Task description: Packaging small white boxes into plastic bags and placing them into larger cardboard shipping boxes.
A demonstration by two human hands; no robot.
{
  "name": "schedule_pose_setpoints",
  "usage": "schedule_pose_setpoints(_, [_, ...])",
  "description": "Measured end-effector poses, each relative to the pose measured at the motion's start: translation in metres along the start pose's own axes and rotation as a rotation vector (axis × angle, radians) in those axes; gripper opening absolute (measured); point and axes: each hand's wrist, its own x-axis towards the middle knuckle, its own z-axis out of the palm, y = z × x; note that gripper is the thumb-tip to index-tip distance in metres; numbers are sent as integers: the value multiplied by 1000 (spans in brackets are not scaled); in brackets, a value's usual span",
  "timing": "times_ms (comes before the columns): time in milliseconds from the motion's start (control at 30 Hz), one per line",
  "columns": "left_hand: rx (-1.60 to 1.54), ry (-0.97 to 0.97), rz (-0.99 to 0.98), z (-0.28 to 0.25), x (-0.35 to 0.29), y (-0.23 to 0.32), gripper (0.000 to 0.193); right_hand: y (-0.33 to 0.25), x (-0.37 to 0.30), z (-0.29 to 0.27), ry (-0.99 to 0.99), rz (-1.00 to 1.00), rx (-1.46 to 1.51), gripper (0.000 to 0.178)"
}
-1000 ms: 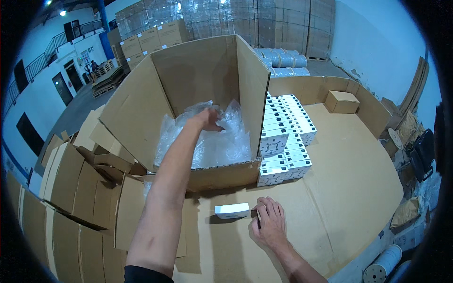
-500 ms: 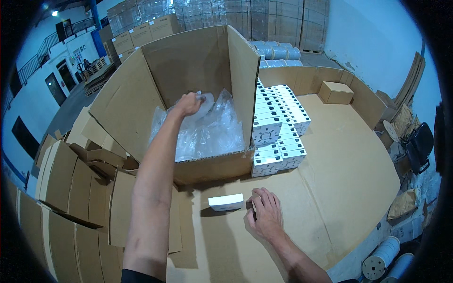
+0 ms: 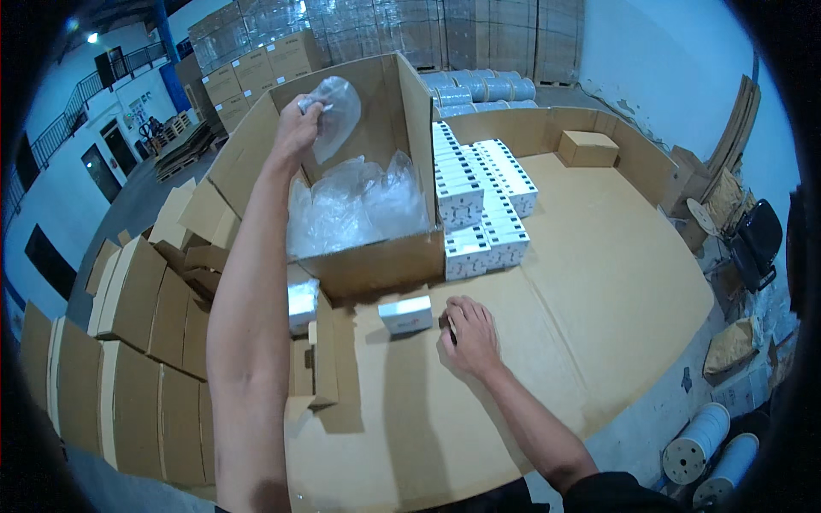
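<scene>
My left hand (image 3: 299, 132) is raised above the left side of a large open cardboard box (image 3: 376, 272), pinching a clear plastic bag (image 3: 340, 118) that hangs from the fingers. Inside that box lies a heap of clear plastic bags (image 3: 359, 205). My right hand (image 3: 472, 335) rests on the cardboard-covered table, fingers curled, with a small dark object partly showing by the thumb; its kind is hidden. Just left of it stands a small white box (image 3: 405, 316), apart from the fingers.
Stacked white boxes (image 3: 479, 205) stand right of the large box. A small brown carton (image 3: 588, 149) sits in the table's far corner, by a cardboard rim. Brown cartons (image 3: 137, 410) fill the left side. Cable reels (image 3: 697, 443) lie on the floor at lower right.
My left hand has risen out of the large box, up and to the left, bringing one clear plastic bag with it. The right hand stays beside the small white box. The view has shifted.
</scene>
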Motion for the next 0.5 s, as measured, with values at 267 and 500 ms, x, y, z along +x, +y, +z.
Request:
schedule_pose_setpoints(267, [-381,67,-135,25,-171,73,25,13,-16,11,191,205,539,19])
schedule_pose_setpoints(500, [-399,-1,-246,56,-314,62,21,1,-10,-20,56,323,1357,33])
